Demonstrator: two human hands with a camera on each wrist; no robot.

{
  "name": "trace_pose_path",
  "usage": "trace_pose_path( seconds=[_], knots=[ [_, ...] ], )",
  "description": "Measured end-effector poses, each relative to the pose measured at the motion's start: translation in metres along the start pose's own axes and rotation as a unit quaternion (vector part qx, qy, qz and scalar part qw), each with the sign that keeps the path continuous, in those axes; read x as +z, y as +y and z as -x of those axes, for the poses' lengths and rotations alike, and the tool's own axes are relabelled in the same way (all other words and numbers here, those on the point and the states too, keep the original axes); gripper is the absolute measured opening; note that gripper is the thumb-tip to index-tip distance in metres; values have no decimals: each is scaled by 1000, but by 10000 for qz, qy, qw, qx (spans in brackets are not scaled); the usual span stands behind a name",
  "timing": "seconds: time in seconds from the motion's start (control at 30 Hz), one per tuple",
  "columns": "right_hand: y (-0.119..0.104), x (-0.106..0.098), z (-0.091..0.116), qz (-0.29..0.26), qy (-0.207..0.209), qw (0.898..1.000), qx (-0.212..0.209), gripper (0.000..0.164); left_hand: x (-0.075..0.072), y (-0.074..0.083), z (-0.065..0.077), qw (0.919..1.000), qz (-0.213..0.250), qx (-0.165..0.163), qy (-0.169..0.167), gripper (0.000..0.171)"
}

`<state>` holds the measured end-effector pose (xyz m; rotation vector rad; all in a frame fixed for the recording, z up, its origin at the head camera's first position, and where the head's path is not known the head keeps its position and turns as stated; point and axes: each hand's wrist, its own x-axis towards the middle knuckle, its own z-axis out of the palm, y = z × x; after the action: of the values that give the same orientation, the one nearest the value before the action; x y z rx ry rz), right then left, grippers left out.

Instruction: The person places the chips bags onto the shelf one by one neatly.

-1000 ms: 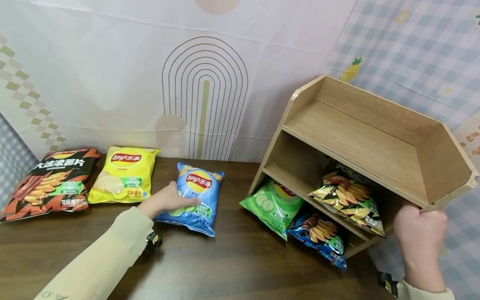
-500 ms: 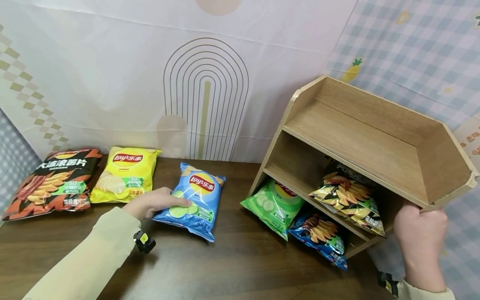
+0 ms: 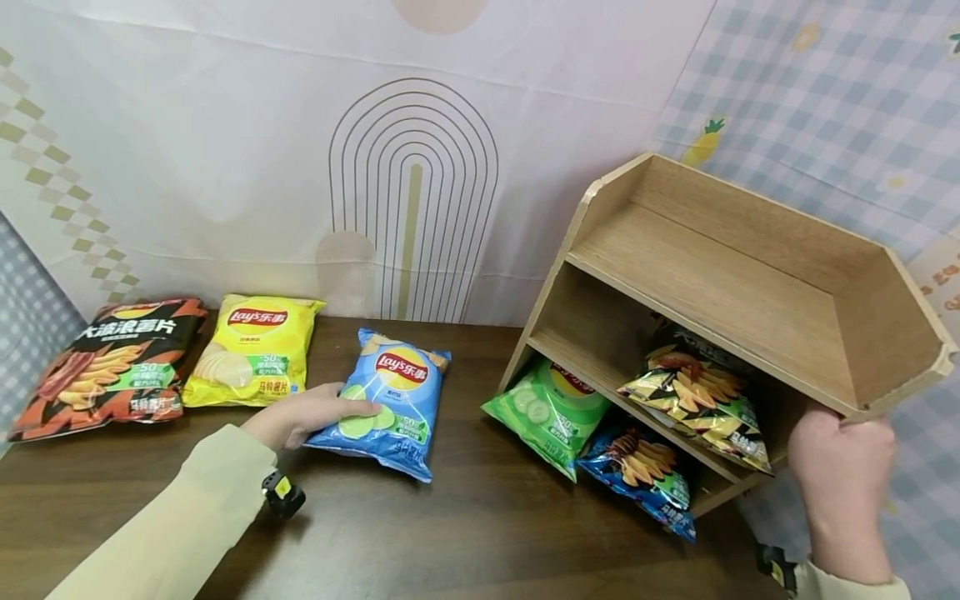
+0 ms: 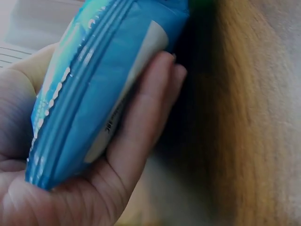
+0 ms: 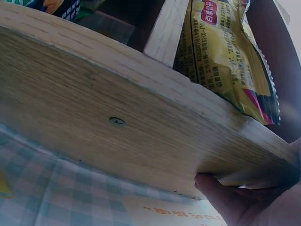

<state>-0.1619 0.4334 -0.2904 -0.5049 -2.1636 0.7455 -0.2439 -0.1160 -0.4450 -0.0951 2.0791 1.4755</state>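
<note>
My left hand [image 3: 315, 410] holds a light-blue bag of potato chips [image 3: 397, 387] by its left edge, thumb on the printed front. In the left wrist view the fingers [image 4: 141, 117] lie along the back of the bag, which is partly off the table on that side. At the right, my right hand [image 3: 840, 475] grips the front right side of a wooden shelf [image 3: 735, 242]. The right wrist view shows its thumb against the outer face of the side panel [image 5: 141, 136]; the other fingers are mostly hidden.
The shelf's lower level bears a green chip bag [image 3: 551, 408] and a dark-blue one [image 3: 637, 471]. A black-and-yellow bag [image 3: 697, 387] leans out of the middle level. A yellow bag [image 3: 255, 350] and a red-black bag [image 3: 112, 367] lie at the table's left.
My left hand has shifted left along the light-blue bag to its left edge, and the bag has turned slightly. The right hand and the shelf stay in place.
</note>
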Motion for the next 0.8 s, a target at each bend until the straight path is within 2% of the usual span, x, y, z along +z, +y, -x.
trace_pose_path(
  seconds=[0.17,0.37,0.8],
  knots=[
    [0,0,1,-45,19,9999,-88,35,2,-3,-1,9997,232,-4,-126,98],
    [-2,0,-1,5,53,10000,-43,34,2,-5,0,9992,245,216,-234,93],
    [-1,-1,-2,38,-8,10000,14,35,5,-9,-1,9976,542,406,-127,94]
  ],
)
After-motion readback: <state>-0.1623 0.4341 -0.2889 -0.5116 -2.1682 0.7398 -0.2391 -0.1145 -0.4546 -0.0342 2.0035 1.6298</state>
